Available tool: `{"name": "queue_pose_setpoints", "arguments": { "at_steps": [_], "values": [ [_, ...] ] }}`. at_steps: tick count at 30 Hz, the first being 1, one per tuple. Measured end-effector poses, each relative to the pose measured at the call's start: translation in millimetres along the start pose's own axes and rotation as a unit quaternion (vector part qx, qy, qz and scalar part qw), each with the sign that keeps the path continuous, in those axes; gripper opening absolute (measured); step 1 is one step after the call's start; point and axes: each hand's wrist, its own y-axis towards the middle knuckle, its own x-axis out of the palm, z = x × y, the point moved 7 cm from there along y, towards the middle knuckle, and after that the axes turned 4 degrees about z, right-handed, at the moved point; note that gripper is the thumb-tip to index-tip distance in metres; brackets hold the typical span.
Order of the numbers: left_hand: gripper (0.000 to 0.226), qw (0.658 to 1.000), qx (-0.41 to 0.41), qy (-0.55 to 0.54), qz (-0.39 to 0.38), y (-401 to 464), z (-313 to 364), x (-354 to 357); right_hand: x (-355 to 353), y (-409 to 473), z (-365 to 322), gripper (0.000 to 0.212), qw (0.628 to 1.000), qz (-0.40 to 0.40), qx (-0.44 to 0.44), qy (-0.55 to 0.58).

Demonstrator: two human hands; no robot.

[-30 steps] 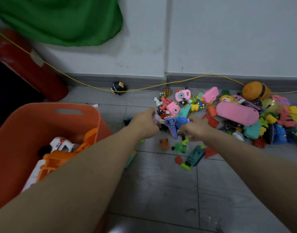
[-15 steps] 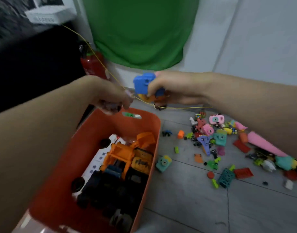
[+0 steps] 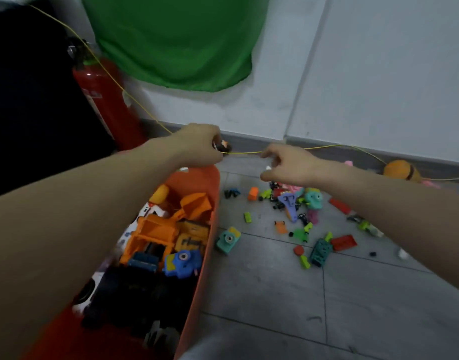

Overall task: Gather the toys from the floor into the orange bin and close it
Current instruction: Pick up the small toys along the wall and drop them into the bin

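The orange bin (image 3: 213,203) stands at lower left, holding several toys: an orange digger (image 3: 155,229), a white car and a blue camera toy (image 3: 183,263) on top. My left hand (image 3: 197,146) hovers over the bin's far end with its fingers curled. A small black and orange toy (image 3: 222,146) shows at its fingertips; held or lying behind, I cannot tell. My right hand (image 3: 288,165) hangs over the floor right of the bin, fingers loosely apart and holding nothing. Loose toys lie on the floor, among them a teal camera (image 3: 228,240) and a purple toy (image 3: 289,203).
A yellow cord (image 3: 327,147) runs along the baseboard behind both hands. A red fire extinguisher (image 3: 103,100) leans at the back left under a green cloth (image 3: 176,40). An orange round toy (image 3: 402,171) sits by the wall at right. Grey floor tiles lie in front.
Both hands rose from the toy pile and swung left over the bin. The blue camera toy left my right hand and now lies in the bin; that hand has moved back right.
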Motion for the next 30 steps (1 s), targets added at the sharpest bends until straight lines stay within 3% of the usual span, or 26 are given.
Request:
{"name": "queue_pose_setpoints", "arguments": {
  "at_steps": [3,7,10,13,16,22,26,30],
  "values": [
    [0.030,0.996,0.059,-0.060,-0.043,5,68,44,41,-13,89,0.085,0.989,-0.079,0.103,-0.078],
    [0.049,0.975,0.037,-0.031,-0.217,-6,115,140,100,-53,187,0.097,0.957,-0.167,0.194,-0.139],
    [0.066,0.959,-0.041,0.057,-0.273,-20,76,207,131,-74,220,0.110,0.936,-0.213,0.212,-0.183],
    [0.088,0.938,-0.128,0.113,-0.302,-35,28,251,148,-83,232,0.120,0.936,-0.205,0.241,-0.157],
    [0.093,0.937,-0.166,0.072,-0.299,-39,26,270,154,-87,231,0.120,0.947,-0.146,0.241,-0.155],
    [0.068,0.954,-0.167,0.067,-0.238,-35,42,280,158,-82,205,0.093,0.979,-0.048,0.163,-0.113],
    [0.097,0.972,-0.144,-0.013,-0.187,-28,56,279,154,-77,189,0.074,0.991,-0.012,0.111,-0.078],
    [0.078,0.975,-0.141,-0.068,-0.161,-14,64,273,159,-78,176,0.086,0.993,-0.029,0.072,-0.087]
  ]
}}
